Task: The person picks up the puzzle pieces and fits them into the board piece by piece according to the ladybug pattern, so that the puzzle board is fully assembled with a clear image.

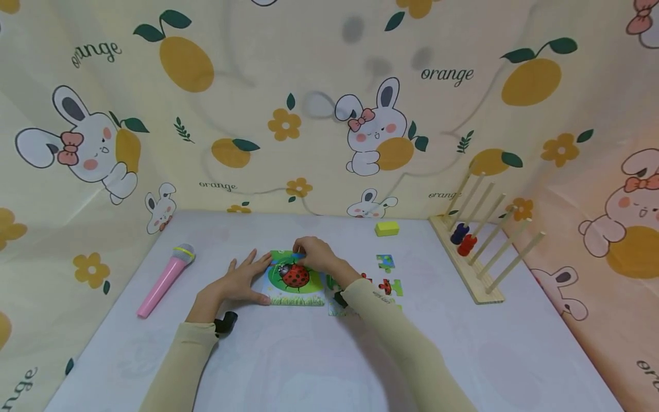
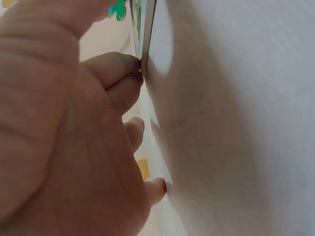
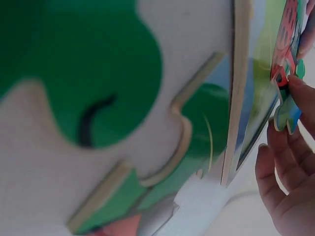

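A square ladybug puzzle board [image 1: 296, 294] lies flat on the table between both hands. At its left side rests my left hand [image 1: 242, 283], fingers spread, with thumb and fingertips against the edge. The board's thin edge [image 2: 147, 37] meets those fingertips in the left wrist view. Over the board's upper right part, my right hand [image 1: 319, 256] pinches a green and blue puzzle piece [image 3: 286, 112] between thumb and fingers. Loose puzzle pieces lie to the right, including a blue and green one [image 1: 385, 262] and a red and green one [image 1: 395, 287]. My right forearm partly hides several others.
A pink toy microphone [image 1: 165, 284] lies at the left. Toward the back stands a yellow block [image 1: 386, 229]. On the right, a wooden peg rack [image 1: 486, 296] carries dark blue beads [image 1: 460, 233] and red beads [image 1: 467, 245]. A patterned cloth hangs behind the table.
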`<state>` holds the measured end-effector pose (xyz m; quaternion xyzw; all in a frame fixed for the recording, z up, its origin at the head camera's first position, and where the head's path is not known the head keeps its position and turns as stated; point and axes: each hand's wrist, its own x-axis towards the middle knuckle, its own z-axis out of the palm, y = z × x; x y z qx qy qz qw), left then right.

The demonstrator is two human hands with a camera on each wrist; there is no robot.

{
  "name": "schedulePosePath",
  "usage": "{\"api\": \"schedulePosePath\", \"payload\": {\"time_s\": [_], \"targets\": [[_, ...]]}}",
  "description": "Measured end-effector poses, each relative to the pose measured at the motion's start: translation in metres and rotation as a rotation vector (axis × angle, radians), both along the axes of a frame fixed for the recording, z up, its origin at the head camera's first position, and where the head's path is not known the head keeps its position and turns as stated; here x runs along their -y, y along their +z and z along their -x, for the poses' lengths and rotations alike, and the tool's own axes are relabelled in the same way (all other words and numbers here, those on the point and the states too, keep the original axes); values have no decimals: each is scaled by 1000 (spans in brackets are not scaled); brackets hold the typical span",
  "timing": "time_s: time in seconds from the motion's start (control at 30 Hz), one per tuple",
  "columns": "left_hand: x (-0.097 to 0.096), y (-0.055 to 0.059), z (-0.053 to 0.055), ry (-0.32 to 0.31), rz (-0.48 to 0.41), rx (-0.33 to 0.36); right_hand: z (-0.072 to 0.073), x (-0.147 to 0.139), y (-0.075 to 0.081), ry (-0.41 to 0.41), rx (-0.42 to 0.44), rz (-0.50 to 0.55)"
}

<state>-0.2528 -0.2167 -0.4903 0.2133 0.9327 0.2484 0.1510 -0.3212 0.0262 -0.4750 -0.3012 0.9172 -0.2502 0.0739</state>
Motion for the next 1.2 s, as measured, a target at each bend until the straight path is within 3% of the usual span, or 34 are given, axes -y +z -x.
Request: {"api": "schedulePosePath", "payload": {"time_s": [0.53,1.2], "targets": [[-1,-1,0,4,10,2,-1,10,-4,-13,-93,-143],[-1,-1,0,14,14,12,-2,12,-1,-36,-99,-232]]}}
